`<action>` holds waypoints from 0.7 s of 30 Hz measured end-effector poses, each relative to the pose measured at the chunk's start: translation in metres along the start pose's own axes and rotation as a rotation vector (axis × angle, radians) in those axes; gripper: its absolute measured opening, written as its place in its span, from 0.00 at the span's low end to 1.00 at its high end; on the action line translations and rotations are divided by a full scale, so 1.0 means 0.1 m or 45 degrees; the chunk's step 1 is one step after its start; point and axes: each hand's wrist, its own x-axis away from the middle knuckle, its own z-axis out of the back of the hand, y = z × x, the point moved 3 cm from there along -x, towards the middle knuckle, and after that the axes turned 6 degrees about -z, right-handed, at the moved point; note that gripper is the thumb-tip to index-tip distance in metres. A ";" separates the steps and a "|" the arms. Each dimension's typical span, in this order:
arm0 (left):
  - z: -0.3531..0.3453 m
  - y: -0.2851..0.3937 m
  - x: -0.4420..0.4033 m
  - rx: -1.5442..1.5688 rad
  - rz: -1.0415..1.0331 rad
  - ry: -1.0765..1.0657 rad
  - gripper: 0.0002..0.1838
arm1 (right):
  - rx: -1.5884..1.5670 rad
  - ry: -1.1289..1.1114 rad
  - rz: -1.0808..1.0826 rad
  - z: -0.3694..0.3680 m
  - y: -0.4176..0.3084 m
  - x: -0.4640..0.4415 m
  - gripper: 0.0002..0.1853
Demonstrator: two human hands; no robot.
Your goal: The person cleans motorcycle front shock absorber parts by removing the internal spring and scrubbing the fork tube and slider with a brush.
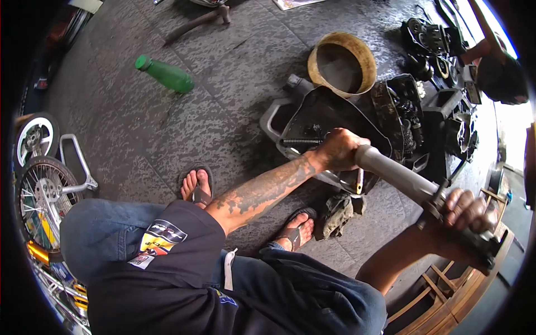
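Note:
A grey metal tube (399, 176) slants from the middle of the view down to the right, held off the floor. At its upper left end my left hand (339, 149) is closed, with most of its fingertips hidden. My right hand (468, 211) wraps round the dark, greasy fitting at the tube's lower right end. Beneath my left hand lies a dark, grimy tray-like part (340, 120) with a coil spring (300, 142) across it. A small yellowish-handled tool (360, 182) points down just below the left hand.
A round yellowish basin (365, 56) of dark liquid stands beyond the tray. Greasy engine parts (427, 36) lie at upper right, near another person's arm. A green bottle (167, 75), hammer (195, 25), rag (335, 216), wheels (44, 190) and wooden frame (469, 290) surround me.

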 end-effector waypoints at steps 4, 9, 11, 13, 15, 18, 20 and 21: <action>0.03 -0.04 0.05 -0.045 0.000 -0.057 0.11 | 0.103 0.237 0.013 0.05 -0.25 0.10 0.32; -0.07 -0.11 0.15 -0.155 -0.061 -0.133 0.09 | -0.081 0.179 0.047 -0.04 -0.26 0.13 0.32; -0.10 -0.07 0.16 -0.116 -0.057 -0.163 0.09 | -0.318 -0.030 -0.011 0.06 -0.28 0.17 0.37; -0.11 -0.04 0.13 -0.096 -0.063 -0.181 0.09 | -0.192 -0.020 -0.048 0.13 -0.29 0.18 0.36; -0.14 -0.01 0.12 -0.078 -0.058 -0.200 0.09 | -0.178 -0.016 -0.068 0.19 -0.26 0.17 0.35; -0.17 0.00 0.11 -0.066 -0.052 -0.220 0.09 | -0.112 0.058 -0.055 0.18 -0.18 0.16 0.29; -0.18 0.02 0.11 -0.061 -0.055 -0.232 0.10 | -0.179 -0.213 0.072 0.17 -0.08 0.11 0.11; -0.18 0.03 0.11 -0.053 -0.049 -0.234 0.10 | -0.178 -0.304 0.142 0.17 -0.03 0.09 0.08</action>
